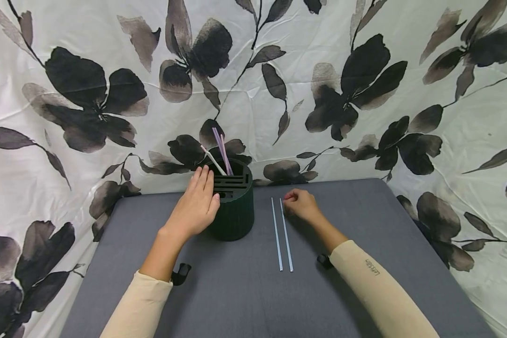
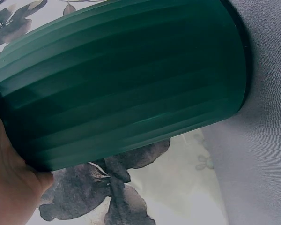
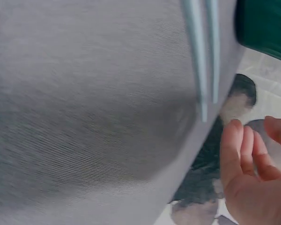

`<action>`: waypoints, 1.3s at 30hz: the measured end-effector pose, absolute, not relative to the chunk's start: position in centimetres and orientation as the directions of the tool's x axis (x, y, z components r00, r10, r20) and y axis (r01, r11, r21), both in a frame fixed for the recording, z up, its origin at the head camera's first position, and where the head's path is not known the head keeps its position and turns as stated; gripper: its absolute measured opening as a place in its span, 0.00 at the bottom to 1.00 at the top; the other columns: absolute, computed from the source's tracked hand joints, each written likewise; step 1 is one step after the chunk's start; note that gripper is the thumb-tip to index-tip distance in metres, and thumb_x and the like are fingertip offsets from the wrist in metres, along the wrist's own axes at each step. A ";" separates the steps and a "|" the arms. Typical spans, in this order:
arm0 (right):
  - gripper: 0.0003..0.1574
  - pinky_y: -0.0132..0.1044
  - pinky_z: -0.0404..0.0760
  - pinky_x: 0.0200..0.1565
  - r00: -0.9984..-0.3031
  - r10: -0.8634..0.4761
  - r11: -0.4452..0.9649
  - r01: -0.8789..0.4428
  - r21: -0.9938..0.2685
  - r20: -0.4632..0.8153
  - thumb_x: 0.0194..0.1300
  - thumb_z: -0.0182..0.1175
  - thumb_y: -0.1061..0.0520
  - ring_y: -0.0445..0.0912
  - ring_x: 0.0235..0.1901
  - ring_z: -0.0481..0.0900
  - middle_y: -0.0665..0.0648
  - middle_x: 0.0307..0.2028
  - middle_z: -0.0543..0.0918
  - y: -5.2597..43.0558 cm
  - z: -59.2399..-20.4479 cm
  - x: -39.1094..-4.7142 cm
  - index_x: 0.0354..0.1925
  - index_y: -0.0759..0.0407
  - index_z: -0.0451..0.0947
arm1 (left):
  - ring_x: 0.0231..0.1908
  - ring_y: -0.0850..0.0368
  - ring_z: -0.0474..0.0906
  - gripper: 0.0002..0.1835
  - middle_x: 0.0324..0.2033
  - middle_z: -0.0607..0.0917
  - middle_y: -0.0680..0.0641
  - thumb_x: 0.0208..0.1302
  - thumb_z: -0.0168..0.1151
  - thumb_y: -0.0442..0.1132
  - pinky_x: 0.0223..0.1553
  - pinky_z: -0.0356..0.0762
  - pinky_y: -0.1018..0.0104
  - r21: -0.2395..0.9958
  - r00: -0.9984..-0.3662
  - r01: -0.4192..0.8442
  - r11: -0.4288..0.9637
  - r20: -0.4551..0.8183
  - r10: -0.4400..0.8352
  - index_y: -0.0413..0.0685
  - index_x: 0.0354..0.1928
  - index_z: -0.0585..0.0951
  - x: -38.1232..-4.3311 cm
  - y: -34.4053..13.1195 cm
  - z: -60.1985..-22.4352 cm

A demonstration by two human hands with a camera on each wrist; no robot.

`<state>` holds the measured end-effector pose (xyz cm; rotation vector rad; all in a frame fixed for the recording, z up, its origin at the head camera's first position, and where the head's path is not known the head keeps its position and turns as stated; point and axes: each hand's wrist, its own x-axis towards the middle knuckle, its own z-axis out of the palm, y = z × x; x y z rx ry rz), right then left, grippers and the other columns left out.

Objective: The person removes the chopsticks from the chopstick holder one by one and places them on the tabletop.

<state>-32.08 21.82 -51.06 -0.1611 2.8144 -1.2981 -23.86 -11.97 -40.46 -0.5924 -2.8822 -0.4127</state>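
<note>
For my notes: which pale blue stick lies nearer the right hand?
In the head view, the right stick: its far end is beside the right hand; the left stick lies farther away.

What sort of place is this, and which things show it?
Probably a simple indoor work spot: a grey table, a flowered cloth hanging behind it, and a green holder with thin sticks in it.

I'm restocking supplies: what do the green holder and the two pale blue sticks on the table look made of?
The green holder looks like satin-finished plastic, from the soft sheen along its ribs. The pale blue sticks are probably smooth, faintly glossy plastic, with pale streaks lengthwise; paper is possible.
</note>
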 end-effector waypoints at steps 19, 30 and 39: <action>0.15 0.44 0.84 0.49 -0.917 -0.330 0.507 -0.371 -0.778 0.223 0.72 0.65 0.57 0.51 0.48 0.87 0.59 0.48 0.89 16.4 -40.9 -33.6 0.53 0.61 0.84 | 0.82 0.38 0.39 0.37 0.82 0.46 0.35 0.80 0.36 0.49 0.81 0.44 0.42 0.230 -0.906 0.405 0.885 0.230 0.355 0.32 0.80 0.50 -23.8 -11.9 -40.4; 0.16 0.46 0.84 0.51 -0.864 -0.393 0.439 -0.477 -0.762 0.314 0.71 0.66 0.55 0.50 0.48 0.86 0.57 0.47 0.88 12.7 -37.3 -34.9 0.54 0.62 0.83 | 0.82 0.37 0.40 0.37 0.82 0.47 0.34 0.80 0.36 0.49 0.81 0.45 0.42 0.227 -0.909 0.400 0.888 0.222 0.353 0.32 0.80 0.50 -23.7 -11.7 -40.3; 0.17 0.43 0.83 0.57 -0.862 -0.415 0.460 -0.476 -0.750 0.292 0.73 0.64 0.60 0.49 0.54 0.86 0.56 0.52 0.89 9.6 -35.7 -35.9 0.57 0.58 0.83 | 0.82 0.39 0.39 0.37 0.81 0.48 0.34 0.80 0.37 0.49 0.81 0.45 0.42 0.229 -0.911 0.395 0.890 0.222 0.347 0.32 0.80 0.50 -23.5 -11.7 -40.4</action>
